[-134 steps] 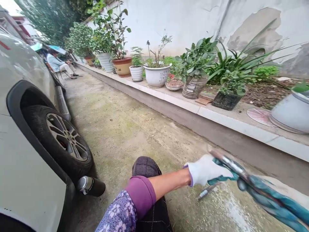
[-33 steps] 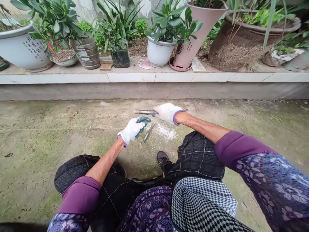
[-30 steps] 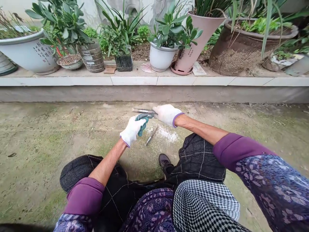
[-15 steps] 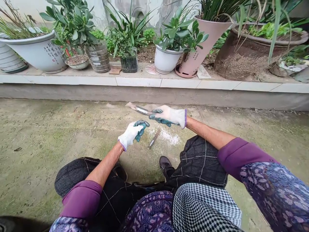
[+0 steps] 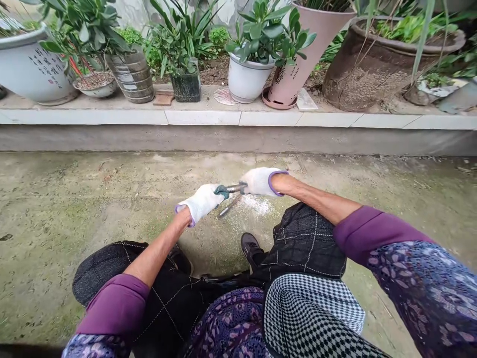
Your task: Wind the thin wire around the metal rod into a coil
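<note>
A short rod-like thing with a shiny, ribbed metal middle [image 5: 234,188] spans the gap between my hands, just above the ground. My left hand [image 5: 205,201], in a white glove with dark green fingers, is closed around its left end. Around the other end my right hand [image 5: 258,182], gloved alike, is closed too. Both ends are hidden in the gloves, and I cannot make out the rod's exact kind. Below, a thin stick-like piece with a greyish end [image 5: 228,207] lies on the concrete. Beside it is a scatter of white powder or crumbs [image 5: 257,205].
A low tiled ledge [image 5: 208,118] runs across the front, bearing several potted plants, among them a white pot [image 5: 249,79], a pink tall pot [image 5: 294,64] and a brown urn [image 5: 357,74]. My shoe [image 5: 251,246] stands near the powder. A checked hat brim [image 5: 309,308] shows below.
My left hand has come to the rod's free end and closed on it. My right hand has turned the rod lower and more level. The view has shifted slightly.
</note>
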